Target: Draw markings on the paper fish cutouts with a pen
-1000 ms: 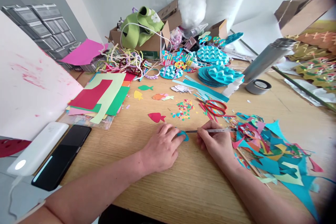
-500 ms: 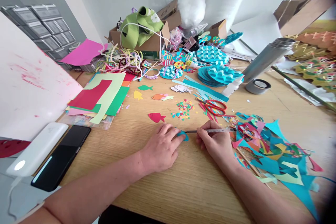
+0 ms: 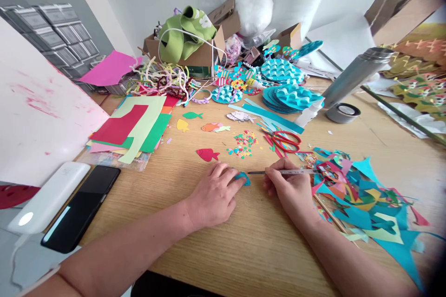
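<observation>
Left hand (image 3: 212, 195): palm down on the table (image 3: 209, 255), fingers slightly spread. Fingertips rest on a small blue paper piece (image 3: 245, 179), which lies flat on the table and is partly covered by them; its full outline cannot be read. Left grip: loosely spread over the piece, not closed around it.

Right hand (image 3: 291, 188): grip narrow, holding a pen (image 3: 296, 171) between thumb and fingers. Pen lies nearly level, dark tip pointing left, just beside the upper right edge of the blue piece. Contact between tip and paper: cannot tell.

Near the hands: a red paper fish (image 3: 207, 154) lies just beyond the left fingers. Small coloured confetti (image 3: 245, 139) is heaped beyond the blue piece. Scissors (image 3: 285, 141) with red handles lie beyond the right hand, over thin paper strips. To the right of the right hand, a loose pile of paper scraps (image 3: 365, 211), mostly blue, with a wooden stick (image 3: 329, 213) at its near left side.

Further back: green fish (image 3: 193, 115), yellow fish (image 3: 182, 125) and orange fish (image 3: 209, 127). Left side: stacked coloured paper (image 3: 127, 125), and a black phone (image 3: 81, 209). Right rear: a grey flask (image 3: 358, 76), upright, leaning in view.
</observation>
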The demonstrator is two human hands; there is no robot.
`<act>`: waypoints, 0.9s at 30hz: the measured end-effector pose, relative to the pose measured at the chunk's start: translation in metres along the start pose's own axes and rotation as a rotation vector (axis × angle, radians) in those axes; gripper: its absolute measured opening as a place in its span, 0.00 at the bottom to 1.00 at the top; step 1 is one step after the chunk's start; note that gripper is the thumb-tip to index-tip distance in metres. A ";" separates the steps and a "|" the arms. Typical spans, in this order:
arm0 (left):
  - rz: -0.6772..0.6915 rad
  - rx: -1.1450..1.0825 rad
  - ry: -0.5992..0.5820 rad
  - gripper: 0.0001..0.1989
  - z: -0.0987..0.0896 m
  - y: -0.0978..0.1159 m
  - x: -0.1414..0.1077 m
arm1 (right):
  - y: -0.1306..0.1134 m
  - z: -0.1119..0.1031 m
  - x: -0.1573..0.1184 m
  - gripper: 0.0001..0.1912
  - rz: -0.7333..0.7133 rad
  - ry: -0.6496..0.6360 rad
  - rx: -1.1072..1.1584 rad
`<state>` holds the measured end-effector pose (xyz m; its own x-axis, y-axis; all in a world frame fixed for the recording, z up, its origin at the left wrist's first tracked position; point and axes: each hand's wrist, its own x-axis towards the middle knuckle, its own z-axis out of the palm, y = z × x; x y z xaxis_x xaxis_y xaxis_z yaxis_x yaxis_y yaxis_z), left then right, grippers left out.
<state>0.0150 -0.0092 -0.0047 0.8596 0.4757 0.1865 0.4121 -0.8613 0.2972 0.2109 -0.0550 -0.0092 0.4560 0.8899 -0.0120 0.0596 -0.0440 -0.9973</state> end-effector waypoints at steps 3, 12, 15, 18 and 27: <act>0.000 -0.030 0.016 0.25 0.000 0.000 0.000 | 0.000 -0.001 -0.001 0.12 -0.086 0.033 0.062; -0.027 -0.171 0.176 0.24 0.001 -0.002 0.002 | 0.003 -0.001 -0.005 0.11 -0.344 0.033 -0.145; -0.043 -0.187 0.231 0.23 0.000 -0.004 0.002 | 0.004 -0.003 -0.008 0.12 -0.480 -0.037 -0.376; -0.064 -0.177 0.258 0.23 -0.001 -0.007 0.001 | 0.003 -0.003 -0.010 0.09 -0.635 -0.109 -0.527; 0.043 -0.250 0.234 0.21 0.002 -0.004 -0.001 | 0.004 0.001 -0.004 0.09 -0.737 -0.271 -0.696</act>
<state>0.0127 -0.0061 -0.0077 0.7701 0.4927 0.4051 0.2651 -0.8249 0.4993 0.2087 -0.0584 -0.0136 -0.1101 0.8708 0.4791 0.7784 0.3753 -0.5032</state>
